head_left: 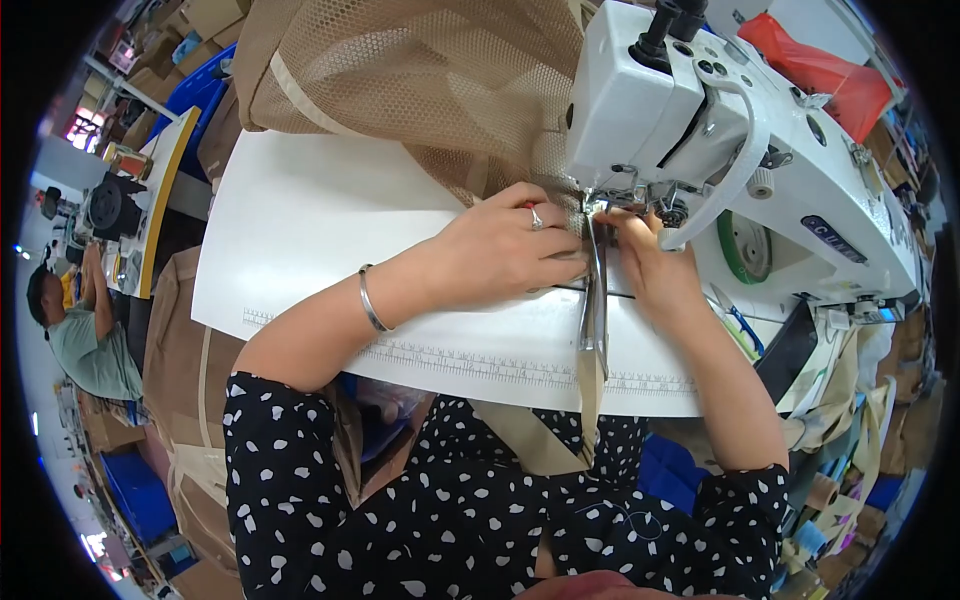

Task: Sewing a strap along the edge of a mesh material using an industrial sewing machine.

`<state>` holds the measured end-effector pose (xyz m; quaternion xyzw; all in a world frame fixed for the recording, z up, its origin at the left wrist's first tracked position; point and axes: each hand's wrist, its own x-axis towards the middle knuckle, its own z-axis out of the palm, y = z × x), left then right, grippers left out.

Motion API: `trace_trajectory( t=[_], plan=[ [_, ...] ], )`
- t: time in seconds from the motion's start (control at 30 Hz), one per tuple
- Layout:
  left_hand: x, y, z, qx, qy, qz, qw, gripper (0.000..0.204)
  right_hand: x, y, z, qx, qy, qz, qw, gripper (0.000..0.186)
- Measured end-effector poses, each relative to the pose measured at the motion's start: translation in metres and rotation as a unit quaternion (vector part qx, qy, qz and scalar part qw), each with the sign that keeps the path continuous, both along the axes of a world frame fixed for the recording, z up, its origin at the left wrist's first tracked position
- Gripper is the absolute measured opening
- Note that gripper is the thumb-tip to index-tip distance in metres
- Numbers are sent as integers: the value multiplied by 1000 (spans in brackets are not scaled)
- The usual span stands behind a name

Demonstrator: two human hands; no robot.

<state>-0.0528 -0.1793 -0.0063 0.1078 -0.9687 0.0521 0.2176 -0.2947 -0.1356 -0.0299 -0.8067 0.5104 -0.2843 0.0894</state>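
Note:
A white sewing machine [650, 110] stands at the right, its needle area above the tabletop. Brown mesh fabric [420, 80] drapes over the far part of the table and narrows toward the needle. My left hand [510, 240], with a ring, curls its fingers on the fabric just left of the needle; its thumb is hidden. Right of the needle, my right hand [655, 265] has its fingers drawn together; what lies between them is hidden. Between the hands runs a long metal tape guide [595, 310], and a tan binding tape [545, 447] loops below it over my lap.
The white tabletop [310, 200] has a printed ruler along its near edge. Blue-handled snips [745, 330] and a green-rimmed disc [745, 245] are near the machine's arm. Red plastic [815, 70] lies behind it. At far left, a person [90, 335] works at another table.

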Motion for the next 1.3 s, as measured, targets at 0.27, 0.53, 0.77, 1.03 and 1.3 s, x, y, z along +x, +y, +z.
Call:
trace_trajectory(
  t=[0.27, 0.53, 0.77, 1.03, 1.3],
  plan=[
    [4, -2, -10, 25, 51, 2, 998, 25, -1, -1, -2, -5, -10, 0, 1000, 34],
    [4, 1, -2, 39, 50, 9, 998, 25, 3, 0, 3, -23, -5, 3, 1000, 18],
    [1, -13, -9, 56, 58, 15, 997, 24, 0, -1, -1, -9, -22, 2, 1000, 15],
    [-1, -26, -12, 58, 40, 48, 996, 25, 0, 1, -1, -25, -6, 0, 1000, 22],
    [-1, -40, -17, 20, 11, 55, 998, 26, -3, 0, -6, -6, 32, -12, 999, 24]
  ],
)
